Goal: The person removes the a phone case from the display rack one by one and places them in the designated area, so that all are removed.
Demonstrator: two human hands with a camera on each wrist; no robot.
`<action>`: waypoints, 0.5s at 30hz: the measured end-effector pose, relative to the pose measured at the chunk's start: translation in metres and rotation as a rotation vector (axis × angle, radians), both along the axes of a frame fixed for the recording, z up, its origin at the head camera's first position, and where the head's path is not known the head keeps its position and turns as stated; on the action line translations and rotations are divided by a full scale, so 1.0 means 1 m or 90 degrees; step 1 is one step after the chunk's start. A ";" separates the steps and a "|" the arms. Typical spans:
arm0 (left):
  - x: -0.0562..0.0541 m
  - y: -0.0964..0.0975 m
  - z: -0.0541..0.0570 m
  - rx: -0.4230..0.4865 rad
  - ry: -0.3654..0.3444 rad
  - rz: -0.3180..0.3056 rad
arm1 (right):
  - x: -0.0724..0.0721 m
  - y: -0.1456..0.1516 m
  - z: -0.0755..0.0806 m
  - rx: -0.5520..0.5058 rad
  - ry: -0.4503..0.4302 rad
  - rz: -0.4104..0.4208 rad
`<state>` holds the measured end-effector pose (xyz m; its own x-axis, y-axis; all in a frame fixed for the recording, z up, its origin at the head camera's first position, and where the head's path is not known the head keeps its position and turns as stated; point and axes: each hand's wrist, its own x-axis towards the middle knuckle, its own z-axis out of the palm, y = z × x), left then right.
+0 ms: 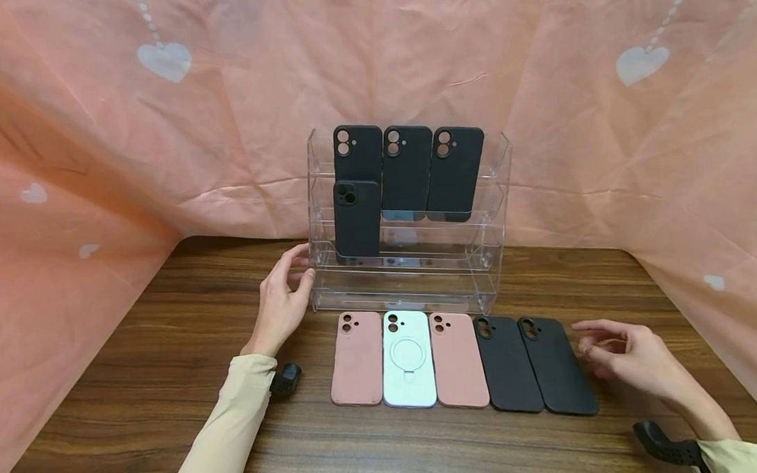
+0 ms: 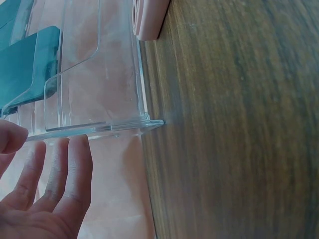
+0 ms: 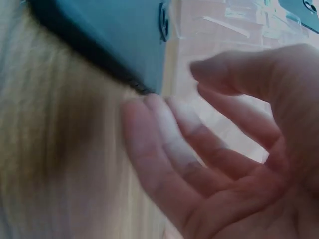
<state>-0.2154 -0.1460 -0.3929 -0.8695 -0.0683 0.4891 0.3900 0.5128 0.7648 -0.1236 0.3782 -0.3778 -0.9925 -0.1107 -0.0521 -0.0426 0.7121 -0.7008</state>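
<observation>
A clear acrylic tiered rack (image 1: pixel 417 280) stands on the table with several black phone cases (image 1: pixel 406 169) in its upper tiers. My left hand (image 1: pixel 283 299) is at the rack's left side, its fairly straight fingertips right at the side panel (image 2: pixel 99 128) in the left wrist view. In front of the rack lies a row: a pink case (image 1: pixel 358 362), a white case (image 1: pixel 411 385) with a ring, another pink case (image 1: pixel 459 366) and two black ones. Beside the rightmost black case (image 1: pixel 560 369), my right hand (image 1: pixel 629 356) holds nothing, its fingers loosely bent near the case's edge.
The wood-grain table (image 1: pixel 361 453) runs up to a pink curtain (image 1: pixel 255 115) with white hearts, which hangs behind and on both sides. A black wrist camera (image 1: pixel 286 380) sits by the left cuff, another (image 1: pixel 667 449) by the right one.
</observation>
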 end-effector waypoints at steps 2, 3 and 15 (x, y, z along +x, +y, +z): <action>0.000 0.000 0.000 0.000 0.001 0.000 | -0.003 -0.002 0.002 0.006 0.057 -0.011; 0.001 0.000 0.000 -0.001 0.001 0.001 | -0.004 -0.004 0.004 0.009 0.082 -0.021; 0.001 0.000 0.001 0.005 0.006 -0.005 | -0.017 -0.031 0.018 -0.022 0.259 -0.081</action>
<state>-0.2145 -0.1461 -0.3917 -0.8656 -0.0657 0.4965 0.4005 0.5044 0.7650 -0.1402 0.3467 -0.3601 -0.9372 0.0187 0.3483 -0.2343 0.7060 -0.6683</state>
